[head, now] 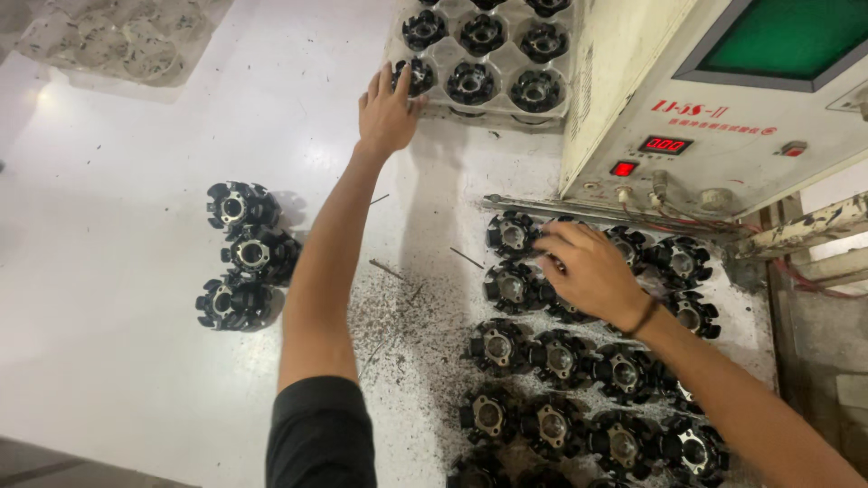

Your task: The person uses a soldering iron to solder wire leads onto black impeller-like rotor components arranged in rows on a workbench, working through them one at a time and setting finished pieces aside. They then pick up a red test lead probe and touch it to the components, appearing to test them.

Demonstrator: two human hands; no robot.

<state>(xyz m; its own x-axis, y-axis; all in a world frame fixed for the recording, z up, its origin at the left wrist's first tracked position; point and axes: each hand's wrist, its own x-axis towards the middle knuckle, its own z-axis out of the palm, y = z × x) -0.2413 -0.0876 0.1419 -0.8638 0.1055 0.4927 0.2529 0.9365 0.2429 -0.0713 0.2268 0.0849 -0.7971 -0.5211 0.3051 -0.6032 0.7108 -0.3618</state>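
While the left hand [387,110] lies flat with fingers spread at the near-left corner of a clear plastic tray [425,60], its fingertips touch the black ring-shaped part [416,76] seated in that corner pocket without closing on it. Every visible round pocket of the tray holds one such part. Just right of the tray stands a cream-coloured machine cabinet [624,81] with a green rectangular window [785,38] at its top, a small red digital readout [665,145] on its sloped front, a square red lit button [623,168] below that, and red lettering above the readout.

In front of the cabinet, a cluster of loose black parts [561,361] covers the white table [117,271], lying close together among dark specks. The right hand [592,271] rests over the far rows of this cluster, fingers curled down; whether it grips a part I cannot tell. Well apart to the left, three more parts [242,255] sit touching in a short line. At the far left corner lies an empty clear tray [117,41].
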